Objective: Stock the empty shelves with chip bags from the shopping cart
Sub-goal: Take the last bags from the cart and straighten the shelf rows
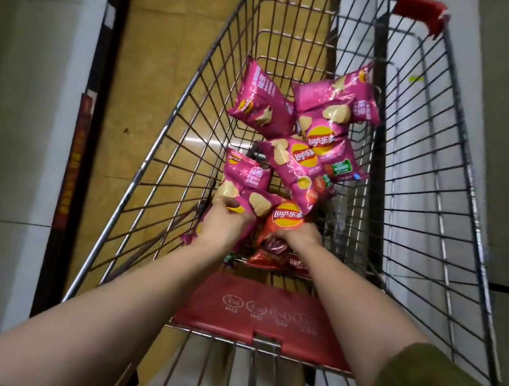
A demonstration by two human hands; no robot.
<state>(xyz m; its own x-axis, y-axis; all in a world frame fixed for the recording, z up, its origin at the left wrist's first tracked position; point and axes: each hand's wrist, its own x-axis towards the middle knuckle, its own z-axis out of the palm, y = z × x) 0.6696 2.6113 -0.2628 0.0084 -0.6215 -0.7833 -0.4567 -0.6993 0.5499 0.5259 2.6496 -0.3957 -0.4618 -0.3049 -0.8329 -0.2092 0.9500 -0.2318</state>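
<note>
Cart (162, 130): is holding spare bags (326, 117), all lying beyond both hands.
Left hand (223, 221): fingers (227, 204) are curling over the near edge of a pink bag (247, 188), whose long axis is running away from the wrist.
Right hand (301, 234): is gripping an orange bag (286, 218) just beside it, equally deep.
Both arms are lying straight, palms down.

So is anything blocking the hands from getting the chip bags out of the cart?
Nothing visible does. The left hand holds a pink bag and the right hand an orange bag. The cart is open on top, so only its wire walls ring the bags; lifting straight up looks free.
</note>
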